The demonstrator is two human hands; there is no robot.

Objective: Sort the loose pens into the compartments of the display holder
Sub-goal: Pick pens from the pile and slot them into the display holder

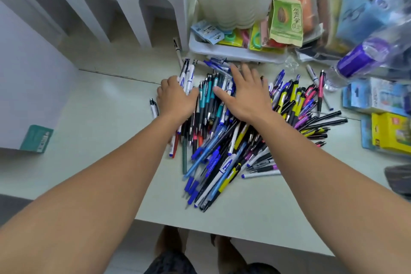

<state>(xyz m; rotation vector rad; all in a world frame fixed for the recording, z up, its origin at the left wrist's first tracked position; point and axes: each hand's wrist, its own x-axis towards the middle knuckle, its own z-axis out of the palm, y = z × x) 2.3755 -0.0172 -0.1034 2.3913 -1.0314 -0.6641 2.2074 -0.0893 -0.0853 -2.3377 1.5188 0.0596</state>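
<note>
Head view shows a white display holder (93,13) with arched slots, far left. Loose pens (222,140) lie heaped mid-table (89,173). Right hand (244,95) rests on them, fingers spread. Left hand (175,98) grips white pens (186,78).

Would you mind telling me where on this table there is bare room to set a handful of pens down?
The table is bare between the white display holder and the pen pile, left of the left hand. Another bare strip runs along the near edge below the pile. The right side is crowded with boxes, the bottle and the tray.
</note>
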